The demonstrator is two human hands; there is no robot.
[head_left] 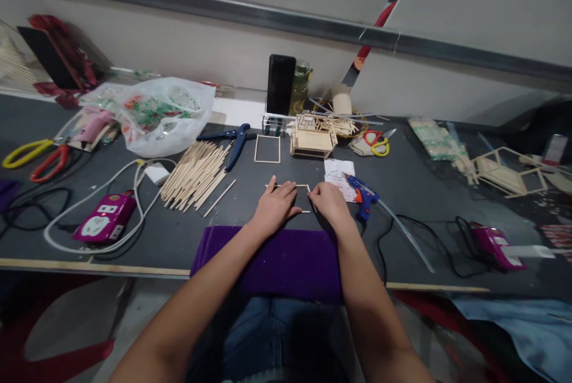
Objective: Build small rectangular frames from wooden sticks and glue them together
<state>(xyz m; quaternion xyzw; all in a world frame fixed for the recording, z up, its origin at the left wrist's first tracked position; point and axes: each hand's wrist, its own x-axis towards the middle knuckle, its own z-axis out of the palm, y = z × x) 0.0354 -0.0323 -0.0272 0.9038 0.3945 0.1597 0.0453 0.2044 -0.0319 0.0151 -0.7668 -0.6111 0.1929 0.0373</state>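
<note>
— What is held in containers here?

— A translucent plastic bag (156, 112) is seen at the back left of the dark surface (415, 192), stuffed with what appear to be green and red wrapped items; they are too blurred to be told apart. A glass jar (302, 82) is set behind the upright black phone (280, 84).

— And where is the stick frame?

— The thin wooden stick frame (289, 186) is laid flat near the front edge, just beyond the purple cloth (272, 261). Its long axis is run left to right, with short sides pointed towards the person. The left hand (274, 207) is pressed flat over its left part, fingers extended. The right hand (328, 202) is loosely curled at the right corner, fingertips on a stick; a firm pinch cannot be confirmed.

— Materials?

— A pile of pale, straight sticks (196, 174) is fanned to the left. A finished square frame (267, 149) is laid beside a small stick-built model (313, 136). A blue plastic glue gun (363, 198) is rested just right of the right hand.
</note>
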